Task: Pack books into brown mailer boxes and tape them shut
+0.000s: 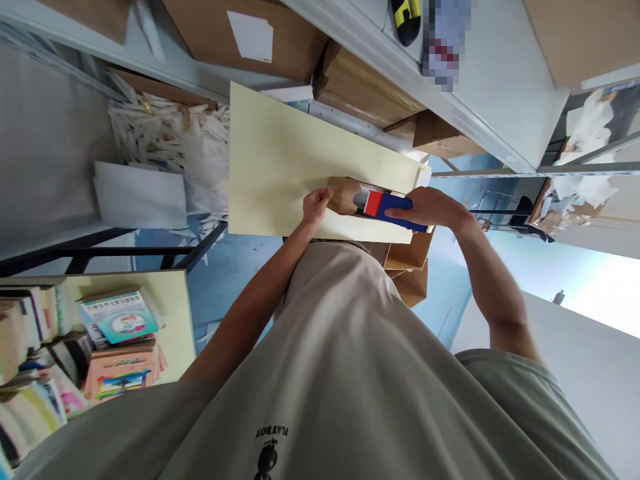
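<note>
While the right hand (425,208) is clenched around the blue handle of a tape dispenser (383,205), the tool's red and blue body reaches out from the grip toward the left hand, lying low across a pale yellow desk (270,160). A roll of brown tape (345,195) sits at the dispenser's far end, away from the right hand, and the left hand (316,205) rests right at that roll, fingers curled against its brown edge; whether they pinch the tape or only press it I cannot tell. So the dispenser lies between the two hands, its handle inside the right grip and its tape end touching the left. Both forearms rise from the person's beige T-shirt (350,373), which fills the lower part of the view.

Just beyond the right hand, brown cardboard boxes (407,267) sit at the desk's edge. Grey metal shelving (480,87) runs above, carrying more cardboard boxes (260,33) and a black and yellow object (406,19) whose kind is unclear. Shredded white paper (165,133) is heaped beside the desk, next to a flat white sheet (140,197). Stacks of colourful books (115,347) stand at the lower left on another pale yellow surface, well apart from the hands.
</note>
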`<state>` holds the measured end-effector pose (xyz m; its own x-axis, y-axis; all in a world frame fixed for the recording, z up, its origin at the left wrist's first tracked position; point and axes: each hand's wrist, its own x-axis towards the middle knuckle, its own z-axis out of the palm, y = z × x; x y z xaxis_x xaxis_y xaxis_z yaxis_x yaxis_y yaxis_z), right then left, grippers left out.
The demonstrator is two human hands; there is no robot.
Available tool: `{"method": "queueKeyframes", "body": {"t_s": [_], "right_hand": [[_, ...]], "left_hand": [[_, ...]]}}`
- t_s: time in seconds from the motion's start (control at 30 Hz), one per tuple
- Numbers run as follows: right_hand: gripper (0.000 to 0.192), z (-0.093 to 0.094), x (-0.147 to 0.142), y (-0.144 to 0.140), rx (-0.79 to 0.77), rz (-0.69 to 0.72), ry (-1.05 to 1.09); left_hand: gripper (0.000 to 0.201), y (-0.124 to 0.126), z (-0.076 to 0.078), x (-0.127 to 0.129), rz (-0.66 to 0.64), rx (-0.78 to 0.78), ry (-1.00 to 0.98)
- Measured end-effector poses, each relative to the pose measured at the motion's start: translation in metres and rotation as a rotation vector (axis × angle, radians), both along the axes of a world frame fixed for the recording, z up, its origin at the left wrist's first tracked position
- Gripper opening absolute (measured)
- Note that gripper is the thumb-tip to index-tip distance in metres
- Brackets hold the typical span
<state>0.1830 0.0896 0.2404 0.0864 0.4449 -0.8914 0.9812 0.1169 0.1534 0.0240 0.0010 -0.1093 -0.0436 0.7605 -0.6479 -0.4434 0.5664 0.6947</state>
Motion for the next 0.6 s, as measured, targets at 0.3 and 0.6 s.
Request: {"method": "queueKeyframes", "body": {"t_s": [0.3,0.6], "right_hand": [[0.076,-0.007,-0.014,0.000,0.023,0.069,-0.122],[0.076,-0.014,-0.009,-0.003,0.062,0.121,-0.105]], "left_hand": [[0.028,0.001,-0.013,0.018,-0.069,0.010,0.119],[0.041,-0.008,0.001,0.011,-0.104,0.077,0.355]]}}
